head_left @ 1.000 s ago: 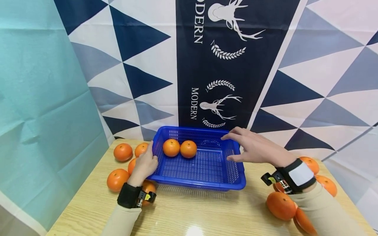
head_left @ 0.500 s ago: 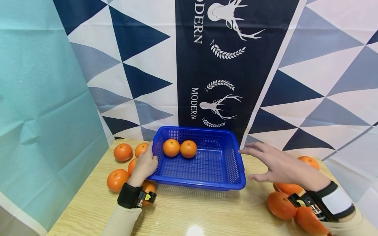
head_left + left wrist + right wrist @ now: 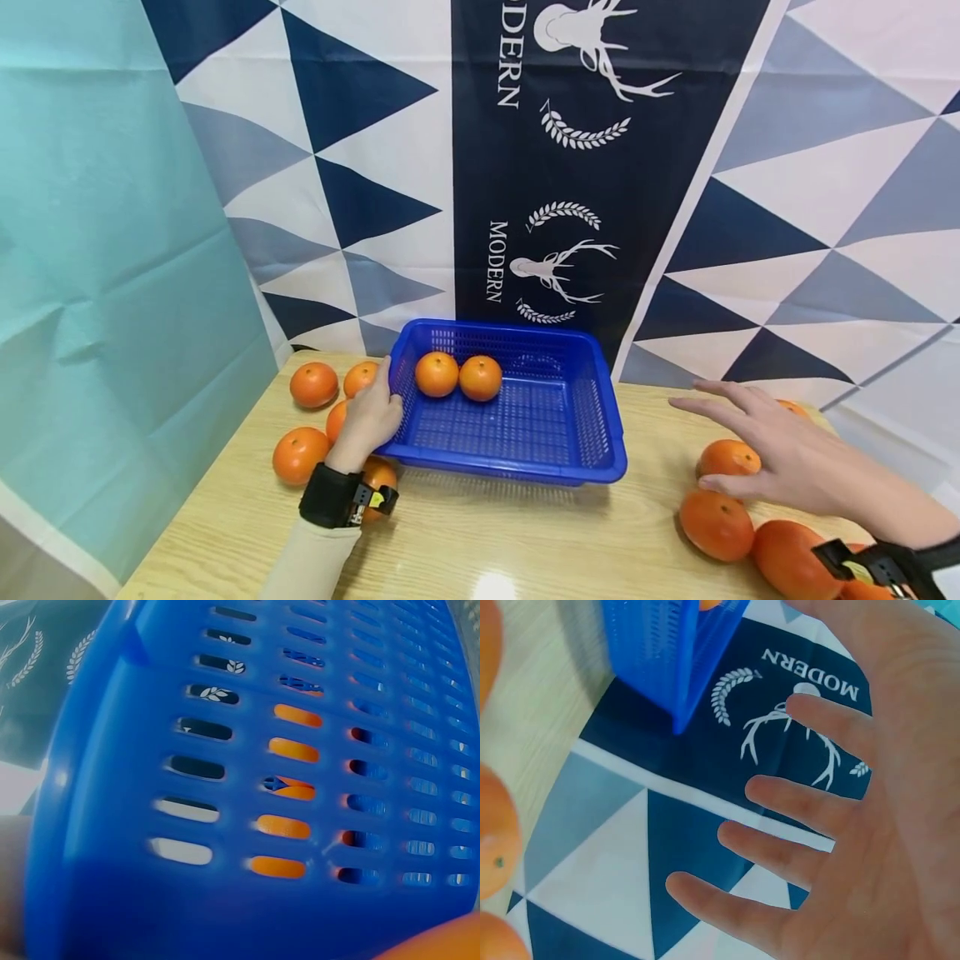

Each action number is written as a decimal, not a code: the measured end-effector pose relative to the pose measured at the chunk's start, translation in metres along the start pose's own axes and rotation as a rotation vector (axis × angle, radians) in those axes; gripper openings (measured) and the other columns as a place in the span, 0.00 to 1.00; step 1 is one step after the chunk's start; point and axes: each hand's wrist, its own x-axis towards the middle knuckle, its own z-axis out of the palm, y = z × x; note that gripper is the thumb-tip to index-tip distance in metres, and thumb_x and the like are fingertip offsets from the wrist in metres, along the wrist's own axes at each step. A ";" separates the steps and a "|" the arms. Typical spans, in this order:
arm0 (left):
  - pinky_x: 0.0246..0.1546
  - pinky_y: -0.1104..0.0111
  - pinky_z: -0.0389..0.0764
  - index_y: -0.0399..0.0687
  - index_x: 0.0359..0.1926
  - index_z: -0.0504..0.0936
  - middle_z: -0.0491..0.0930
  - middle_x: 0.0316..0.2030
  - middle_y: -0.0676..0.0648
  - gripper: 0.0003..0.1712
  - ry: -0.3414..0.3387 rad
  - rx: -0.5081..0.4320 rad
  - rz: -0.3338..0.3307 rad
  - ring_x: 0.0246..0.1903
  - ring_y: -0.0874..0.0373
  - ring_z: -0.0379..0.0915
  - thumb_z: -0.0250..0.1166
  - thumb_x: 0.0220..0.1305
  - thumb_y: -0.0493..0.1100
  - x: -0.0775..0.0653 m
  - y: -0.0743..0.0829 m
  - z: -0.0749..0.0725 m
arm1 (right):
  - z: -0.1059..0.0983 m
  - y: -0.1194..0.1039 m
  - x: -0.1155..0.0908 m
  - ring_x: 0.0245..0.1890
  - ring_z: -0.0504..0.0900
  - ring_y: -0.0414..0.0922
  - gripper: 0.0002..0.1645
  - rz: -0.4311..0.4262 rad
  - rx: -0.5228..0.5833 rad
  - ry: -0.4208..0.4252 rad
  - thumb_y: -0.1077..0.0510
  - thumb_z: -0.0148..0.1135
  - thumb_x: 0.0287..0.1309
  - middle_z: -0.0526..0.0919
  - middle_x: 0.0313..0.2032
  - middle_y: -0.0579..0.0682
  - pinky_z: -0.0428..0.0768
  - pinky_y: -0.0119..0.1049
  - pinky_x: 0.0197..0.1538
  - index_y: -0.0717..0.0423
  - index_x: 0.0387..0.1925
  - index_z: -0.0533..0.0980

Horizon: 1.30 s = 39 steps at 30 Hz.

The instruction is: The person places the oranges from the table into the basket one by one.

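A blue plastic basket (image 3: 525,425) with slotted sides stands at the back of the table. Two oranges (image 3: 437,375) lie side by side in its left half. My left hand (image 3: 371,417) grips the basket's left rim, its lower fingers hidden. In the left wrist view the basket wall (image 3: 112,892) fills most of the picture, with orange colour showing through the slots. Off to the right, my right hand (image 3: 787,458) hovers above a group of oranges, fingers spread and holding nothing. Nearest to its thumb are an orange (image 3: 726,460) and another orange (image 3: 716,523).
Several more oranges (image 3: 300,456) lie left of the basket, some partly behind the left hand and wrist. Further oranges (image 3: 797,558) sit at the right front, by the right wrist strap. A patterned cloth (image 3: 547,167) hangs close behind the wooden table (image 3: 450,550).
My right hand has moved from over the basket's right end, rightward and toward me, to above the right-hand oranges. The left hand and basket have stayed put.
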 end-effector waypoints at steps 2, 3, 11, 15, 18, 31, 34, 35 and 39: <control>0.68 0.31 0.83 0.43 0.92 0.47 0.75 0.78 0.27 0.44 0.002 -0.010 -0.002 0.61 0.30 0.86 0.50 0.83 0.45 -0.002 0.002 -0.002 | 0.003 0.003 -0.005 0.66 0.80 0.66 0.59 -0.018 -0.012 0.017 0.38 0.91 0.46 0.78 0.74 0.61 0.86 0.77 0.51 0.33 0.79 0.73; 0.69 0.31 0.82 0.43 0.92 0.47 0.74 0.79 0.27 0.44 -0.002 -0.019 -0.007 0.62 0.30 0.86 0.50 0.83 0.45 -0.003 0.003 -0.003 | 0.004 0.004 -0.007 0.66 0.80 0.66 0.59 -0.026 -0.016 0.023 0.39 0.92 0.44 0.78 0.74 0.62 0.86 0.78 0.50 0.34 0.78 0.74; 0.72 0.30 0.79 0.44 0.93 0.47 0.74 0.79 0.27 0.45 -0.018 -0.025 -0.038 0.65 0.30 0.85 0.50 0.82 0.44 -0.010 0.011 -0.008 | 0.013 0.007 -0.020 0.63 0.85 0.66 0.55 0.043 -0.001 -0.088 0.35 0.89 0.49 0.81 0.72 0.62 0.91 0.63 0.45 0.39 0.77 0.76; 0.73 0.30 0.78 0.44 0.93 0.46 0.73 0.80 0.26 0.45 -0.026 -0.032 -0.043 0.65 0.29 0.84 0.50 0.83 0.45 -0.011 0.013 -0.010 | 0.022 0.006 -0.025 0.64 0.85 0.63 0.52 0.067 -0.004 -0.167 0.32 0.87 0.50 0.82 0.74 0.59 0.86 0.36 0.37 0.38 0.76 0.78; 0.73 0.29 0.78 0.44 0.93 0.45 0.73 0.80 0.26 0.45 -0.026 -0.024 -0.037 0.65 0.29 0.84 0.49 0.83 0.44 -0.008 0.011 -0.008 | 0.029 0.005 -0.028 0.65 0.84 0.62 0.53 0.067 -0.006 -0.216 0.30 0.86 0.50 0.82 0.74 0.55 0.85 0.34 0.39 0.32 0.76 0.77; 0.70 0.29 0.80 0.45 0.93 0.46 0.76 0.78 0.27 0.46 -0.003 -0.003 -0.019 0.62 0.29 0.86 0.51 0.82 0.45 0.015 -0.014 0.009 | 0.052 0.009 -0.033 0.64 0.83 0.70 0.52 0.117 0.145 -0.414 0.34 0.88 0.51 0.83 0.71 0.63 0.87 0.76 0.52 0.43 0.75 0.79; 0.70 0.30 0.81 0.47 0.93 0.46 0.76 0.78 0.28 0.46 -0.013 -0.004 -0.038 0.59 0.32 0.87 0.52 0.83 0.45 0.011 -0.009 0.005 | 0.056 0.007 -0.032 0.66 0.81 0.70 0.50 0.163 0.171 -0.469 0.38 0.89 0.51 0.82 0.72 0.64 0.85 0.79 0.55 0.43 0.74 0.80; 0.70 0.30 0.81 0.47 0.93 0.45 0.76 0.78 0.27 0.46 -0.019 -0.002 -0.042 0.58 0.32 0.87 0.51 0.83 0.45 0.009 -0.006 0.003 | 0.057 0.007 -0.032 0.66 0.81 0.69 0.50 0.185 0.179 -0.492 0.39 0.89 0.50 0.81 0.73 0.64 0.85 0.79 0.56 0.42 0.74 0.80; 0.71 0.30 0.80 0.45 0.93 0.47 0.74 0.79 0.27 0.45 -0.024 -0.016 -0.046 0.60 0.31 0.86 0.51 0.83 0.44 -0.007 0.012 -0.009 | 0.064 0.005 -0.032 0.66 0.82 0.67 0.49 0.232 0.188 -0.535 0.39 0.90 0.48 0.82 0.73 0.63 0.85 0.79 0.56 0.40 0.72 0.81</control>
